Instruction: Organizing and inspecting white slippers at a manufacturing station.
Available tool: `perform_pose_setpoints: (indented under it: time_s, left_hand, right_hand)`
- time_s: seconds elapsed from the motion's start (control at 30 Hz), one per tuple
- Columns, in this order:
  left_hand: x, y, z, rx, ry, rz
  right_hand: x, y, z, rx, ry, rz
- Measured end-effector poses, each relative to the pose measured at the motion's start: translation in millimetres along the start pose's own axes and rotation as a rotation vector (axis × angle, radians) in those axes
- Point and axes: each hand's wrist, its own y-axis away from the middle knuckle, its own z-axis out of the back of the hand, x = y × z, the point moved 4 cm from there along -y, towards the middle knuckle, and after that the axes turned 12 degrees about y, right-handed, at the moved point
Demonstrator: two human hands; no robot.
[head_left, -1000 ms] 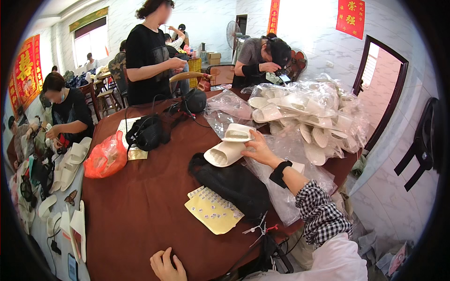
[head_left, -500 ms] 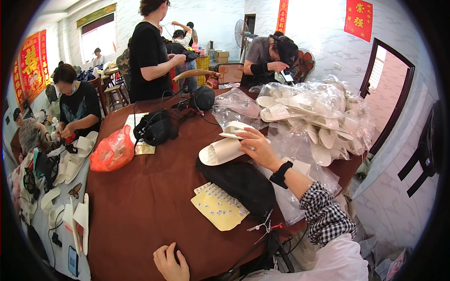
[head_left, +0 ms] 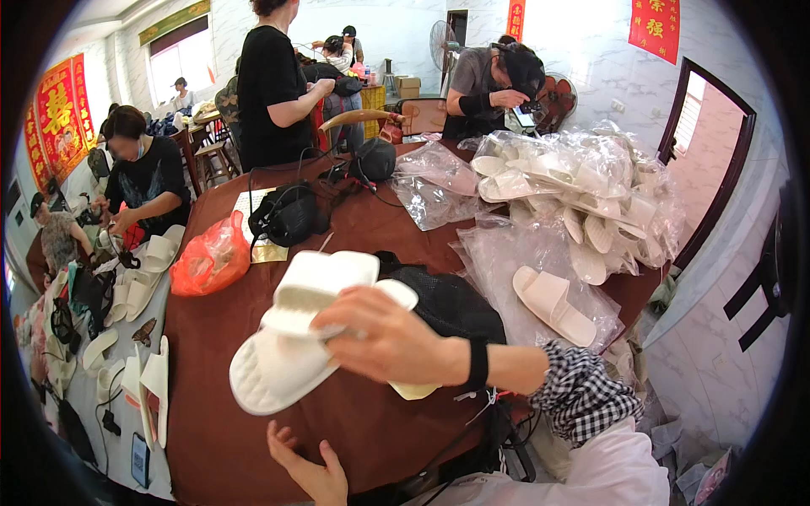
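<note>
My right hand (head_left: 384, 337) grips a pair of white slippers (head_left: 283, 363), one lying over the other, above the brown-covered table (head_left: 219, 405). Their quilted soles and wide straps face up. Below them, at the near edge, my left hand (head_left: 308, 468) is empty, its fingers spread and thumb apart. Behind my right wrist lies a black mesh bag (head_left: 451, 299). A yellow sticker sheet (head_left: 415, 390) shows only in part under my forearm. One more white slipper (head_left: 554, 305) rests on clear plastic to the right.
A heap of plastic-wrapped slippers (head_left: 591, 198) fills the far right of the table. An orange bag (head_left: 211, 257), black headgear (head_left: 287, 215) and cables lie at the left and back. Loose slippers and a phone (head_left: 140, 460) are on the left table. Several people work around.
My right hand has brought the pair of slippers from the back of the table toward me and to the left. My left hand has lifted and spread its fingers.
</note>
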Motion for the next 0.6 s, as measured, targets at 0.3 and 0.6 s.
perform_pose_setpoints:
  time_s: [0.3, 0.6]
  left_hand:
    - [9.9, 14.5, 18.9, -0.352, -0.168, -0.149]
    - [18.0, 5.4, 8.5, -0.192, -0.339, -0.181]
  right_hand:
    - [66.9, 34.9, -74.2, 0.234, -0.401, 0.144]
    - [15.2, 43.4, -86.7, 0.389, -0.376, -0.303]
